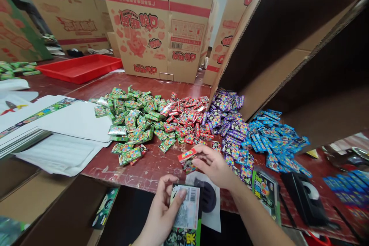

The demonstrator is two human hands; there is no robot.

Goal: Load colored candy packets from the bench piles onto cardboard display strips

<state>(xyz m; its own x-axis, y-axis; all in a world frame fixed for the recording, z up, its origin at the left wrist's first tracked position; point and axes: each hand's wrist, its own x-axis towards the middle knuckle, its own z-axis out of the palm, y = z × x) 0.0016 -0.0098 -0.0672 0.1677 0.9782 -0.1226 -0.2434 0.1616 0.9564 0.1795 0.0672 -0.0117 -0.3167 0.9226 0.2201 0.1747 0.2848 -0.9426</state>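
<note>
My left hand [166, 209] is closed around a green-and-black printed packet [186, 215], thumb across its white barcode label. It is below the table's front edge, and its lower end is cut off by the picture. Just above, my right hand [213, 163] pinches small red candy boxes [187, 156] at their side; how many is hidden by the fingers. Beyond my hands lie heaps of green candy boxes [135, 117], red candy boxes [188, 113], purple candy boxes [227, 117] and blue candy boxes [268, 132]. A white sheet with a dark round print [209, 196] hangs behind the packet.
A large open carton [288, 57] leans over the right side. Printed cartons [138, 34] stand at the back, near a red tray [80, 69]. White card sheets [83, 119] lie left, above an open box [54, 211]. A black tape dispenser [302, 200] sits at right.
</note>
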